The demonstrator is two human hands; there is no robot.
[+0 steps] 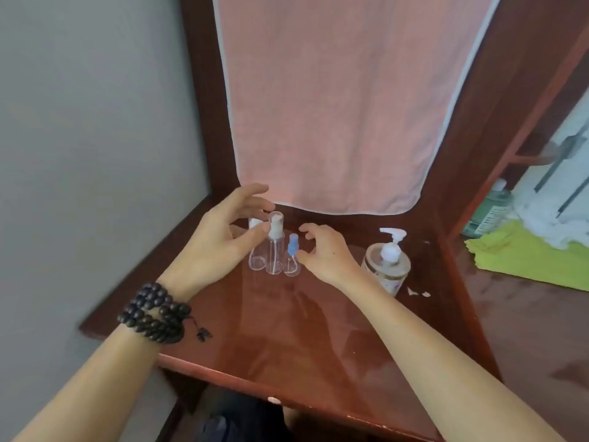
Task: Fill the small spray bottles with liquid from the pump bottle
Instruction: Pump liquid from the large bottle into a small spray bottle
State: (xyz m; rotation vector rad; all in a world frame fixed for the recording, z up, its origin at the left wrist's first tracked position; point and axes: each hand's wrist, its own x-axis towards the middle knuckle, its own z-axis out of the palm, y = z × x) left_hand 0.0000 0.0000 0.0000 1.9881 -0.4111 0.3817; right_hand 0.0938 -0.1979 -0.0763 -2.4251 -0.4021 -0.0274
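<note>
Left hand (pixel 223 232) is open with fingers spread and curled, thumb tip touching or almost touching the white pump head of the tall clear spray bottle (pixel 274 247); can't tell if it actually presses on it, no full grip visible. A dark beaded bracelet (pixel 156 312) wraps the left wrist in several loops. Right hand (pixel 323 250) is open too, fingers curled loosely, thumb and fingertips just beside the small blue-capped spray bottle (pixel 291 258), contact unclear, nothing enclosed. Three small clear bottles stand upright in a tight row between the two hands: a white-capped one (pixel 256 250) at far left, partly hidden behind the left thumb, the tall one in the middle, the blue-capped one on the right. All three look clear and empty, though blur makes the liquid level hard to judge. The pump bottle (pixel 387 266) stands upright to the right of the right hand, apart from the row, white pump nozzle pointing left, patterned label on its body. Everything sits on a glossy reddish-brown wooden desk (pixel 287 330). Two small white scraps (pixel 417 293) lie near the pump bottle's base. A pink towel (pixel 334 106) hangs at the far side, its lower edge above the bottles. Far right: a green cloth (pixel 526 260) and a greenish bottle (pixel 490 208), blurred.
</note>
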